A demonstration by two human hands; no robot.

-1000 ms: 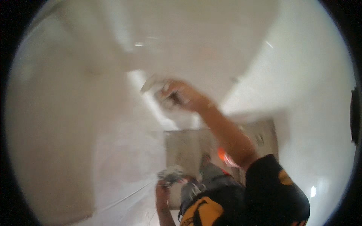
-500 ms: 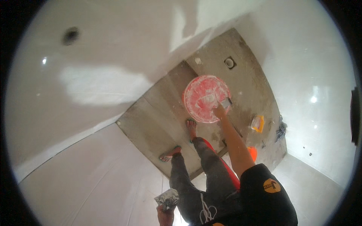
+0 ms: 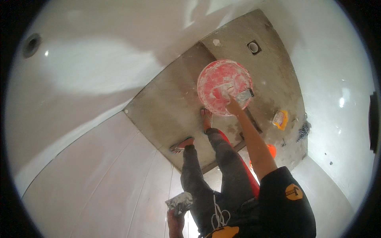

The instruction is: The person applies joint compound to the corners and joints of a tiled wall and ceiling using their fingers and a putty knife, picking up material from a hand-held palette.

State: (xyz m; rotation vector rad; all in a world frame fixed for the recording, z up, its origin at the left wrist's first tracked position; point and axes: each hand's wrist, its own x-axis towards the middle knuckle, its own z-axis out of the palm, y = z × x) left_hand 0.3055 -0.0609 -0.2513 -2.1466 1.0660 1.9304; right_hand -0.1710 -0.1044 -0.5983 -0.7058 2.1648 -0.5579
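Seen from above, the right hand (image 3: 233,106) reaches into a round red tub (image 3: 210,75) streaked with pale paste (image 3: 225,89), beside a grey scraper (image 3: 243,96); whether its fingers hold anything is unclear. The left hand (image 3: 175,220) grips a paste-caked flat tool (image 3: 179,201). The tub sits just ahead of sandalled feet (image 3: 184,144).

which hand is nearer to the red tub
Right. The right hand is over the near side of the red tub; the left hand is well apart from it, near the bottom edge.
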